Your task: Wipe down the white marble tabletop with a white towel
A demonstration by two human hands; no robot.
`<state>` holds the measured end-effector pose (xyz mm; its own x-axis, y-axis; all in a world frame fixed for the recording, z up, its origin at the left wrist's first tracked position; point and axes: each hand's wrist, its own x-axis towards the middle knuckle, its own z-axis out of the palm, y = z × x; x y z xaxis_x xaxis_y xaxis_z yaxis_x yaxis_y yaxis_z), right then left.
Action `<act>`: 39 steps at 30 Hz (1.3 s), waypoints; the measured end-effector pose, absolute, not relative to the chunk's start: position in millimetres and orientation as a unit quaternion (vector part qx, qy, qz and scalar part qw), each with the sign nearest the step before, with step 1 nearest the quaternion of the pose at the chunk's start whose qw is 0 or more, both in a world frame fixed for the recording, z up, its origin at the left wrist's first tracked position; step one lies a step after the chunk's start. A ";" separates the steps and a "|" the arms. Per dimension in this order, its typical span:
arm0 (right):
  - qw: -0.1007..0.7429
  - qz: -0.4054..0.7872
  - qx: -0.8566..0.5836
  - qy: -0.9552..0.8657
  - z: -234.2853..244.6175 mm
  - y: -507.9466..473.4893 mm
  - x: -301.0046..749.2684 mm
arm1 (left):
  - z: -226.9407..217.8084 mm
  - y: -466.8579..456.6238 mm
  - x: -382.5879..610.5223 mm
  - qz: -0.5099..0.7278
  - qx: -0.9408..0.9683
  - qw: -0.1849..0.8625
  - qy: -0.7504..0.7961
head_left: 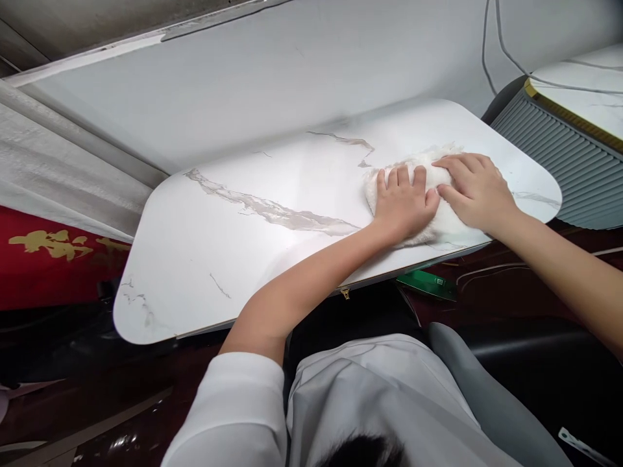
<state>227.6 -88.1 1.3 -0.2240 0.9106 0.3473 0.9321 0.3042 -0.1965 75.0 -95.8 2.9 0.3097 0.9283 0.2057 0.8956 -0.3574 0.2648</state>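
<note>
A white fluffy cloth [445, 224] lies on the right part of a white marble-patterned tabletop [219, 240]. My left hand [403, 204] rests on the cloth's left side with its fingers curled into the pile, gripping it. My right hand [474, 191] lies flat on the cloth's right side, fingers stretched out towards the left hand and almost touching it. Both forearms are bare, and the left upper arm wears a white sleeve. Most of the cloth is hidden under the two hands.
A grey ribbed cabinet [559, 155] with gold trim stands at the right, under another marble top [584, 84] with cables [491, 52]. A green flat item [428, 284] lies below the table's near edge. Red fabric with gold characters [53, 259] is at left. A grey chair part [487, 395] sits low right.
</note>
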 end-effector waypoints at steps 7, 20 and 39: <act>0.206 -0.016 -0.619 -0.757 -0.7 -25.5 229.2 | -0.8 -26.2 81.0 0.196 0.797 0.101 0.563; 0.166 -0.023 -0.642 -0.749 -0.1 86.8 239.3 | -2.4 72.6 97.8 0.218 0.754 0.128 0.606; 0.204 0.018 -0.630 -0.749 9.7 149.9 263.4 | 1.0 144.4 124.0 0.180 0.764 0.082 0.615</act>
<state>263.4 149.9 9.7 -0.1214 0.9515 0.2827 0.9364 0.2043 -0.2855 124.0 144.4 1.0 0.1792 0.9683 0.1739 0.9097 -0.2304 0.3454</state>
